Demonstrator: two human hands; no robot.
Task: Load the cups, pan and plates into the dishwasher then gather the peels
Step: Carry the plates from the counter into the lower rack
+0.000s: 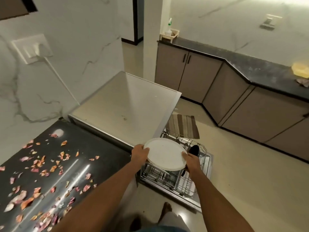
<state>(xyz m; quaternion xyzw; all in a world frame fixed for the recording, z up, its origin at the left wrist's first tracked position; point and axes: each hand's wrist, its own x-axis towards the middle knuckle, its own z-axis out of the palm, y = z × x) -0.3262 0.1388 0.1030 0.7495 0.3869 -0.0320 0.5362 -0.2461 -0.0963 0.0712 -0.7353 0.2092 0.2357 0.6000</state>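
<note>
- Left hand (139, 152) gripping left rim of round white plate (164, 154), thumb on top, fingers under.
- Right hand (192, 160) gripping right rim of same plate, thumb over edge; also seems to hold a dark handle below the palm, hard to tell.
- Plate held roughly flat, both arms stretched forward, above pulled-out wire dishwasher rack (177, 178).
- Dark round pan or cup (194, 150) sitting in rack just beyond right hand; cannot tell which.
- Open grey dishwasher (127, 104), flat top bare, standing between black counter and floor, rack and door extended toward the feet.
- Glossy black stone counter (93, 153) at left, butted against dishwasher side.
- Scattered pink and orange peels (41, 166) spread over counter, well apart from hands.
- White marble-look wall with white socket plate (32, 48) and cord running down behind dishwasher.
- Cream tiled floor (242, 181); striped brown mat (183, 125) beyond rack.
- Far taupe cabinets (187, 72) under dark L-shaped counter; yellow lidded container (300, 68) at its right end.
- Bare foot (166, 210) below rack.
</note>
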